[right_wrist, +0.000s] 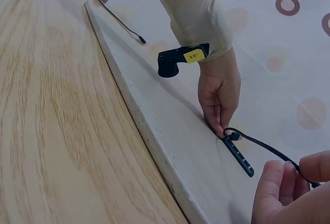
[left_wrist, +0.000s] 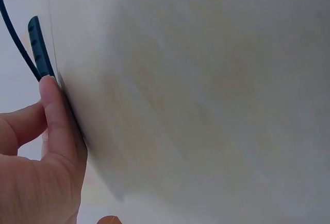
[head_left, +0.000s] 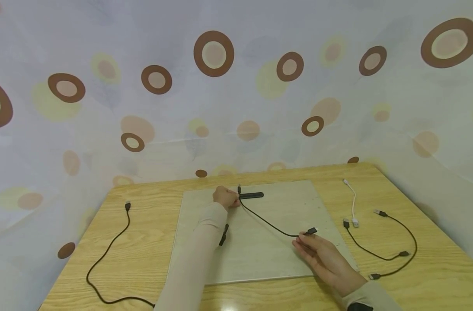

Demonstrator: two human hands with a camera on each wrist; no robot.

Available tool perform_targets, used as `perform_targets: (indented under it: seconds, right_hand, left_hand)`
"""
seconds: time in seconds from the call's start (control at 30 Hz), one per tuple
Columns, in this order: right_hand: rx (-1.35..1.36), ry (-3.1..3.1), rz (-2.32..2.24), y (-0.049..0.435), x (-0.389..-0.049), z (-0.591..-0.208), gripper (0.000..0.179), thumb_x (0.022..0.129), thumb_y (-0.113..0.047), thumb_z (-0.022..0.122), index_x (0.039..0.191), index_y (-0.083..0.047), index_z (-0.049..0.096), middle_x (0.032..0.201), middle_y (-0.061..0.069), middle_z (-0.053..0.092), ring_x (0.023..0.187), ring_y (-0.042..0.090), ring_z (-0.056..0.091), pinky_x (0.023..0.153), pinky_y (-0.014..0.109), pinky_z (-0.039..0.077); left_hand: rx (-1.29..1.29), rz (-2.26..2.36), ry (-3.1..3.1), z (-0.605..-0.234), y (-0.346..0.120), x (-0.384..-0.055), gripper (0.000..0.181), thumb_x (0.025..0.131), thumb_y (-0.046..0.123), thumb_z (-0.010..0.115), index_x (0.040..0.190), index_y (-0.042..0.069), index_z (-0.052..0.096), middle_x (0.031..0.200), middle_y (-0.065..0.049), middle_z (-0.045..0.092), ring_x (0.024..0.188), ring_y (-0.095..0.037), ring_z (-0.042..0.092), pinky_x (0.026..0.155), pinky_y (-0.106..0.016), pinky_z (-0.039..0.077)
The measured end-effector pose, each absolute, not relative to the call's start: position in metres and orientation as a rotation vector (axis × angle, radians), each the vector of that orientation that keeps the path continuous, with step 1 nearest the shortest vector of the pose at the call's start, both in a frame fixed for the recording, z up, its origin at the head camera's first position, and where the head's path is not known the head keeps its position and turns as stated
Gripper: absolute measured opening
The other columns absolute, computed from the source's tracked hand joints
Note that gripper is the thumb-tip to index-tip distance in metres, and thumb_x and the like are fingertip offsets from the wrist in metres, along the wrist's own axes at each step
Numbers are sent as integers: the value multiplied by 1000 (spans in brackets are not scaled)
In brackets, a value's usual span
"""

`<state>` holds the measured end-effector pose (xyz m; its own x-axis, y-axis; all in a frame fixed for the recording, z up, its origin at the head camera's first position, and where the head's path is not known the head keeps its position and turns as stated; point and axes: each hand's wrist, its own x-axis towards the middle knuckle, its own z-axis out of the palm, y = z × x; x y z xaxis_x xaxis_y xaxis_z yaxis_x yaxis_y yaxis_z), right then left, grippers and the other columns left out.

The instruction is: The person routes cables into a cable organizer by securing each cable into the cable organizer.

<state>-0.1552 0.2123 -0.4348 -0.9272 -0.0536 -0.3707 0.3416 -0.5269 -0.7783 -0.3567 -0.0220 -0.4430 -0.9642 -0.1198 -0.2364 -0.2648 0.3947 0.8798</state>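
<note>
A black cable organizer strip [head_left: 252, 195] with notches along one side lies near the back of a pale board [head_left: 267, 263]. My left hand [head_left: 225, 197] is at the strip's left part, thumb and fingers pinching a thin black USB cable [head_left: 265, 221] against it; the fingers hide part of the strip. One plug [head_left: 239, 189] of this cable sticks up just beside those fingertips. From there the cable sags across the board to my right hand [head_left: 330, 261], whose thumb and fingers pinch it just short of its other plug [head_left: 311, 231], held above the board.
A long black cable [head_left: 104, 255] curves over the wooden table [head_left: 143, 242] at left. Right of the board lie a white cable [head_left: 353, 201] and two black cables [head_left: 370, 251] [head_left: 413, 235]. A patterned cloth [head_left: 236, 86] hangs behind the table.
</note>
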Motion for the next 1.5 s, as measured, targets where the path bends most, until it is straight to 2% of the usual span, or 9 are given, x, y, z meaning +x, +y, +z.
perform_targets:
  seconds: [0.3, 0.37, 0.53, 0.67, 0.83, 1.03, 1.2, 1.37, 1.5]
  right_hand:
    - [424, 1391, -2524, 213, -154, -436, 8, 98, -4, 53, 105, -5, 55, 100, 3, 59, 95, 12, 63, 95, 24, 48]
    - [420, 1403, -2521, 214, -154, -435, 10, 97, -4, 53, 108, -4, 54, 100, 3, 59, 95, 12, 63, 95, 24, 48]
    - [416, 1412, -2510, 215, -154, -434, 11, 97, -5, 53, 108, -4, 52, 101, 2, 58, 95, 11, 63, 95, 24, 48]
    - [424, 1416, -2505, 214, -155, -435, 8, 97, -4, 53, 106, -5, 53, 101, 2, 58, 95, 11, 63, 95, 24, 48]
    - [426, 1405, -2510, 214, -154, -435, 6, 98, -5, 53, 103, -5, 55, 99, 3, 59, 93, 11, 63, 95, 25, 49]
    - [407, 1386, -2512, 215, -153, -435, 7, 98, -4, 53, 103, -4, 56, 100, 4, 59, 94, 12, 62, 95, 25, 48]
    - [394, 1411, -2488, 215, -154, -434, 12, 98, -6, 52, 109, -2, 52, 99, 4, 60, 93, 12, 62, 95, 25, 48]
    - [374, 1389, -2491, 214, -154, -435, 8, 98, -5, 53, 105, -3, 55, 98, 4, 61, 93, 13, 63, 95, 25, 49]
    - [365, 1372, -2494, 212, -154, -437, 6, 98, -4, 51, 100, -4, 57, 97, 5, 61, 93, 13, 63, 94, 25, 49]
  left_hand:
    - [-328, 1503, 2671, -440, -12, -352, 12, 84, 1, 61, 86, -2, 72, 63, -6, 68, 44, -8, 56, 54, -24, 51]
    - [-337, 1507, 2674, -442, -12, -354, 13, 83, 1, 60, 87, -2, 72, 62, -6, 67, 44, -8, 56, 57, -26, 53]
    - [-377, 1554, 2609, -448, -18, -358, 13, 82, 6, 70, 93, -2, 70, 68, -8, 69, 45, -10, 60, 72, -33, 57]
    - [-385, 1543, 2589, -451, -20, -361, 15, 82, 9, 73, 92, -2, 69, 69, -9, 69, 44, -11, 60, 74, -35, 57]
    - [-382, 1520, 2602, -450, -21, -364, 17, 80, 8, 72, 92, -3, 68, 63, -10, 67, 42, -12, 60, 72, -35, 57]
    - [-375, 1483, 2641, -444, -19, -363, 25, 79, 5, 70, 101, -6, 65, 61, -10, 66, 40, -11, 58, 54, -28, 55]
    - [-373, 1488, 2627, -436, -17, -361, 22, 80, 5, 71, 98, -6, 67, 61, -11, 66, 40, -12, 58, 45, -23, 51]
    - [-389, 1458, 2642, -433, -17, -358, 30, 81, 6, 71, 107, -7, 63, 62, -10, 66, 42, -13, 58, 46, -24, 51]
    - [-402, 1376, 2697, -433, -17, -357, 33, 80, 13, 74, 106, -5, 65, 69, -11, 68, 54, -18, 62, 55, -29, 52]
